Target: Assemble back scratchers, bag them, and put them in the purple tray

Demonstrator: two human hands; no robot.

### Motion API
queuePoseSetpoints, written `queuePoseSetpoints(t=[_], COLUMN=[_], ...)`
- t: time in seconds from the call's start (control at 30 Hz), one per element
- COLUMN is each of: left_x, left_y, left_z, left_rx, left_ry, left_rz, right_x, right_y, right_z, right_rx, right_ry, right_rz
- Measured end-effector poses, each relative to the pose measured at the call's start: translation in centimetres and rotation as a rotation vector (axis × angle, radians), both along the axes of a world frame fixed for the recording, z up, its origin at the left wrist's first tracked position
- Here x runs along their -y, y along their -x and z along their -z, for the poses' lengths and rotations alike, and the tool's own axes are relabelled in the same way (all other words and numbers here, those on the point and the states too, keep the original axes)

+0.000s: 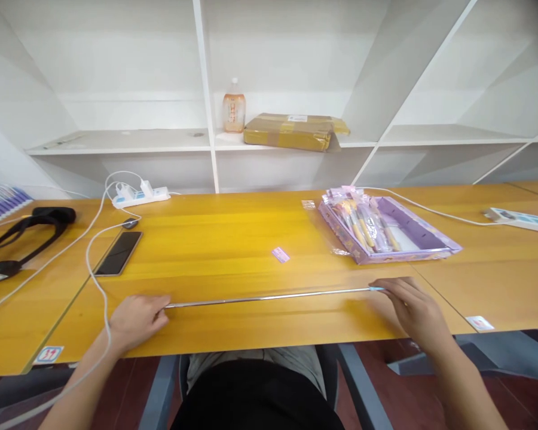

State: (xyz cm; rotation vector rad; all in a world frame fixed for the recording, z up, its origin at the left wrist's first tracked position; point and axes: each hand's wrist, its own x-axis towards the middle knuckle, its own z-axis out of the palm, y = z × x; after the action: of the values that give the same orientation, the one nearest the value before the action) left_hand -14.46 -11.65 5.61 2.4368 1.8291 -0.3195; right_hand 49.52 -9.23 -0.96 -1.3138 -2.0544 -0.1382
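Observation:
A thin silver telescopic rod (269, 297) stretches from side to side just above the near part of the wooden table. My left hand (138, 319) pinches its left end between thumb and fingers. At the other end, my right hand (410, 307) is closed on the light-blue tip of the rod. Beyond the rod lies a small pink and purple card (281, 255). A purple box tray (430, 254) stands past my right hand, with several plastic-wrapped sticks (363, 224) heaped in its left part.
A phone (119, 253), a white cable (89, 257) and a power strip (141, 197) lie at left, near black headgear (27, 239). Another power strip (520, 220) is at right. Shelves behind hold a bottle (234, 107) and a taped carton (291, 131).

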Motion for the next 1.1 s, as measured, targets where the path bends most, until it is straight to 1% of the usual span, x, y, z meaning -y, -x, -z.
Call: queuePoseSetpoints(t=[0.03, 0.1, 0.23, 0.33, 0.4, 0.47, 0.6, 0.73, 0.8, 0.83, 0.9, 0.97, 1.03, 1.1], left_x=[0.3, 0.8, 1.1, 1.4, 1.7, 2.0, 2.3, 2.2, 2.1, 2.1, 2.2, 2.2, 2.2, 2.2], left_y=[0.2, -0.3, -1.4, -1.3, -1.2, -1.2, -1.7, -1.8, -2.1, -2.5, -4.2, -7.0, -10.5, -13.9], left_z=[0.1, 0.4, 2.1, 3.5, 4.0, 4.2, 3.8, 3.3, 3.1, 2.9, 2.6, 2.3, 2.0, 1.7], left_rx=[-0.003, 0.006, 0.047, 0.058, 0.068, 0.095, 0.137, 0.121, 0.103, 0.096, 0.097, 0.113, 0.133, 0.156], left_ry=[0.004, 0.009, -0.046, -0.129, -0.167, -0.200, -0.240, -0.210, -0.178, -0.162, -0.141, -0.135, -0.123, -0.065], left_rz=[0.010, 0.020, -0.027, -0.060, -0.092, -0.127, -0.162, -0.136, -0.100, -0.081, -0.050, -0.043, -0.048, -0.020], right_x=[0.3, 0.7, 0.7, 0.6, 0.5, 0.6, 0.7, 0.8, 0.7, 0.6, 0.3, 0.1, 0.5, 1.5], right_y=[-0.9, -1.5, -0.5, 0.1, 0.2, 0.2, 0.2, 0.0, 0.1, 0.5, 2.2, 5.7, 10.6, 16.2], right_z=[0.4, 1.5, 3.6, 4.3, 4.3, 4.1, 4.1, 4.6, 4.3, 4.0, 3.1, 1.8, 0.7, 0.1], right_rx=[-0.016, -0.043, -0.134, -0.228, -0.260, -0.265, -0.249, -0.208, -0.184, -0.171, -0.146, -0.127, -0.116, -0.097], right_ry=[0.024, 0.091, 0.210, 0.246, 0.250, 0.238, 0.221, 0.219, 0.163, 0.127, 0.065, 0.036, 0.026, 0.000], right_rz=[0.022, 0.055, 0.131, 0.219, 0.229, 0.219, 0.244, 0.329, 0.371, 0.370, 0.306, 0.160, -0.016, -0.156])
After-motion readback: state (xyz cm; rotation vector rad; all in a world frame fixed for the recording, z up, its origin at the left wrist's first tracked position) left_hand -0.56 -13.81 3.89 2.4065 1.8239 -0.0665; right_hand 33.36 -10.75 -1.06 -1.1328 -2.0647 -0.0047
